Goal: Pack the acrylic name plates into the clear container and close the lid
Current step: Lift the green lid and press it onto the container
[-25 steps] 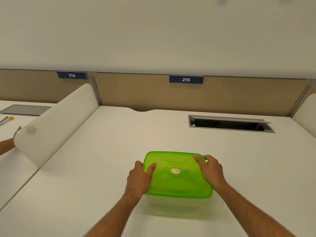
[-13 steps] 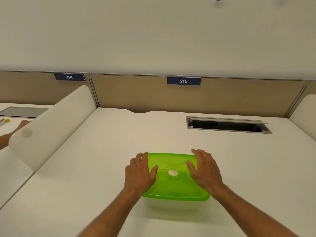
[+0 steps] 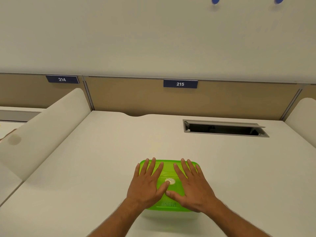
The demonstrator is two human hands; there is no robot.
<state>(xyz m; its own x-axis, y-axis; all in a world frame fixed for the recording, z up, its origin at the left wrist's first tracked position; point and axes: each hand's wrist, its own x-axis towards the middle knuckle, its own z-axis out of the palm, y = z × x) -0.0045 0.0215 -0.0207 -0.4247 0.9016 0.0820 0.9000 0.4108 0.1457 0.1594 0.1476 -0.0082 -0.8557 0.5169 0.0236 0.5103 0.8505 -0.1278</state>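
Note:
A clear container with a translucent green lid (image 3: 168, 170) sits on the white desk near the front. My left hand (image 3: 147, 183) lies flat on the left half of the lid, fingers spread. My right hand (image 3: 191, 185) lies flat on the right half, fingers spread too. Both thumbs meet near a small white sticker (image 3: 171, 181) at the lid's middle. The container's clear walls are almost hidden under the lid and my hands. Whatever is inside it cannot be seen.
The white desk (image 3: 102, 168) runs back to a tan partition with blue labels 214 (image 3: 62, 79) and 215 (image 3: 180, 84). An open cable slot (image 3: 224, 129) lies at the back right. A rounded white divider (image 3: 44, 130) slopes along the left, another (image 3: 302, 113) at the far right.
Both hands slid from the lid's side edges onto its top and now lie flat, pressing down. The container looks lower and the view has tilted slightly.

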